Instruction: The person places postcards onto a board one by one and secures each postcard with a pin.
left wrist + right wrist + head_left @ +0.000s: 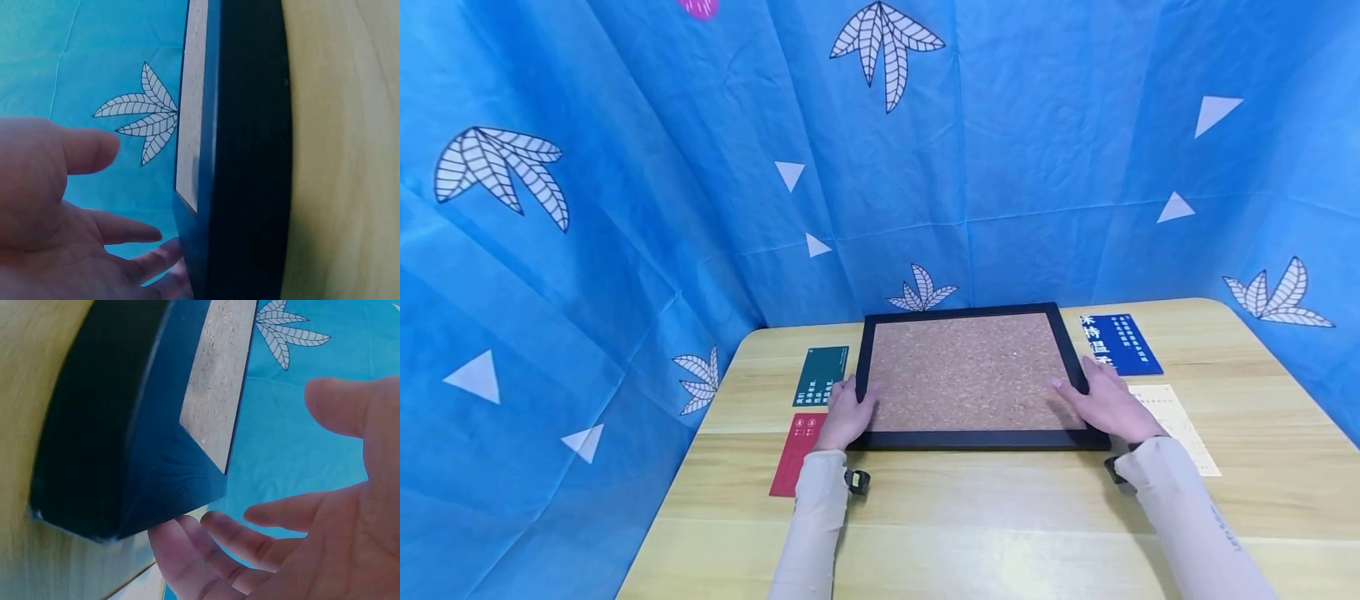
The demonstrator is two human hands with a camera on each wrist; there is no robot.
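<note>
A black-framed cork board lies flat on the wooden table, its brown cork side facing up. My left hand is at the left side of the black frame, thumb raised and apart from it. In the left wrist view its lower fingertips meet the frame's side. Across from it, my right hand stands at the near right corner. Some of its fingertips touch the frame's outer side there, and the thumb stays off the frame in the right wrist view. The fingers of both hands are extended, not wrapped round the board.
Left of the board lie a green card and a red card. To its right are a blue card and a cream card, partly behind my right hand. A blue patterned curtain hangs along the back and sides of the table.
</note>
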